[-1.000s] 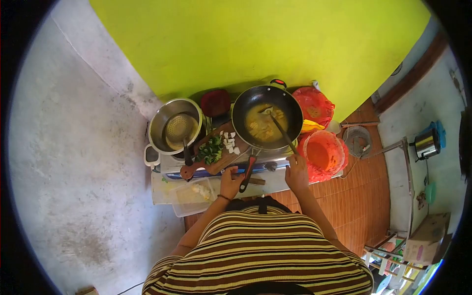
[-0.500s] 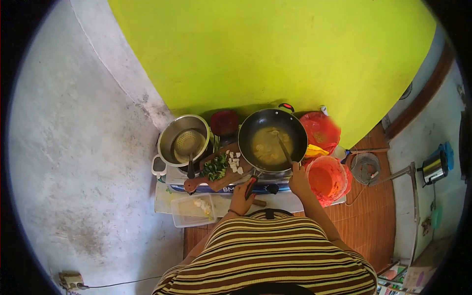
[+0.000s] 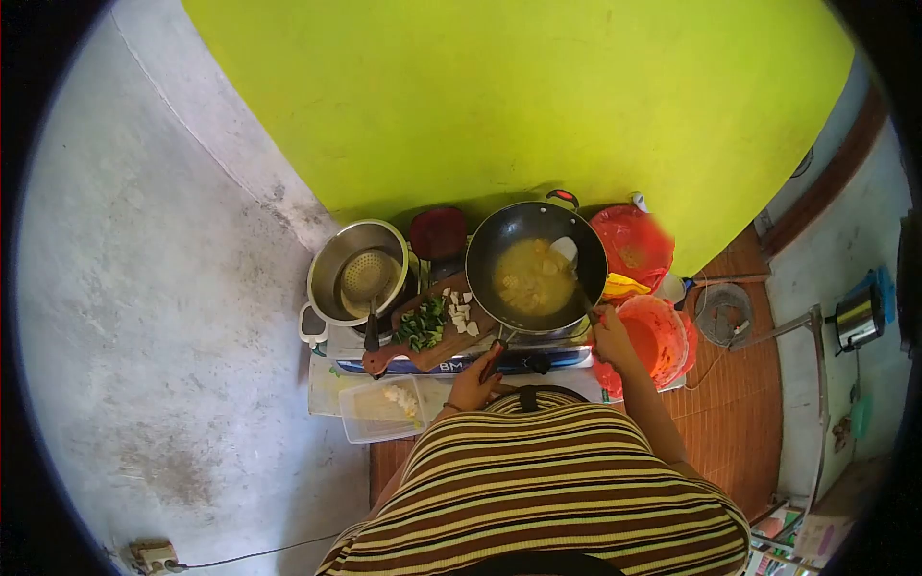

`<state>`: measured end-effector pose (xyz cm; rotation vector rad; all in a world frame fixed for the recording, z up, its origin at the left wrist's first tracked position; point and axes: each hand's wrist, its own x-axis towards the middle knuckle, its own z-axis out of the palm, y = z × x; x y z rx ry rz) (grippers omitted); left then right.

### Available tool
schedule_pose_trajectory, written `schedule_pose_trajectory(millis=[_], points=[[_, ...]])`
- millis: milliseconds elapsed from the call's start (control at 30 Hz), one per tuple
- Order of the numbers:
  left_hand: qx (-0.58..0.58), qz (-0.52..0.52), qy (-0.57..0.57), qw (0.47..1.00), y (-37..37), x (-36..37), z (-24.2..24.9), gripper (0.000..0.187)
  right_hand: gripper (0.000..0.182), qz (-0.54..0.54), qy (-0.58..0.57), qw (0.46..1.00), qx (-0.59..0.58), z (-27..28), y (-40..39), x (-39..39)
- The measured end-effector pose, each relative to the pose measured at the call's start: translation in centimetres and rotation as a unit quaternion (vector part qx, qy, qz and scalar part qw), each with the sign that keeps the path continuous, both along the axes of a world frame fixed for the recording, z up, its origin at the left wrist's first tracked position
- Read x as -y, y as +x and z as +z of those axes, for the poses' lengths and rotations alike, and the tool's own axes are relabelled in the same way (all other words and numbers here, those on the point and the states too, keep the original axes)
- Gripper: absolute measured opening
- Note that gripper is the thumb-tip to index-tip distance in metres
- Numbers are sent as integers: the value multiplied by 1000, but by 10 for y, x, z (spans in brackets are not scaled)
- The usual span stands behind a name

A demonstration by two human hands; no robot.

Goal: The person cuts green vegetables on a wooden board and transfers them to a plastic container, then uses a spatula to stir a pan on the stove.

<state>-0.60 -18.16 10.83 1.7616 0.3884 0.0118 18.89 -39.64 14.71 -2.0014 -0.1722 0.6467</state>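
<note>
A dark wok (image 3: 487,252) with yellowish broth and pale pieces of food stands on the gas stove (image 3: 571,357). My left hand (image 3: 473,382) is closed round the wok's near handle (image 3: 493,359). With my right hand (image 3: 612,338) I grip a spatula (image 3: 565,249) by its handle; its pale blade shows at the right side of the broth. Left of the wok, a wooden cutting board (image 3: 444,357) bears chopped green leaves (image 3: 421,324) and white cut pieces (image 3: 461,313).
A steel pot (image 3: 325,252) with a skimmer (image 3: 368,276) inside stands at left. Near the front edge is a clear plastic container (image 3: 360,413). Red basins (image 3: 629,230) and a red bucket (image 3: 663,336) sit at right. A green wall (image 3: 519,96) rises behind.
My right hand has moved right with the spatula, and its blade now shows above the broth at the wok's right side. My left hand stays on the wok handle.
</note>
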Motion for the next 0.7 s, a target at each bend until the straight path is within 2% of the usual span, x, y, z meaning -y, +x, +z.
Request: schedule_pose_trajectory(millis=[67,100,233,333,467,567,633,700], points=[[55,-12,54,997,-1,-5,-26,61,34,-26,113,985,-124,1,-3,-5],[58,-9,44,997,-1,-6,-25,61,34,-38,169,967,-185,1,-5,-7],[52,0,18,998,1,-5,-19,61,35,-33,183,961,-205,13,-17,-6],[71,10,-14,997,2,-4,-26,61,33,45,93,992,-77,25,-27,7],[27,17,-57,998,1,-1,-27,59,33,119,4,992,45,28,-40,26],[31,30,-28,999,1,0,-27,59,34,157,-23,987,14,34,-43,34],[61,51,-9,997,2,2,-21,58,35,139,-41,985,88,21,-42,33],[22,47,10,999,1,3,-17,59,35,119,-48,983,131,17,-41,31]])
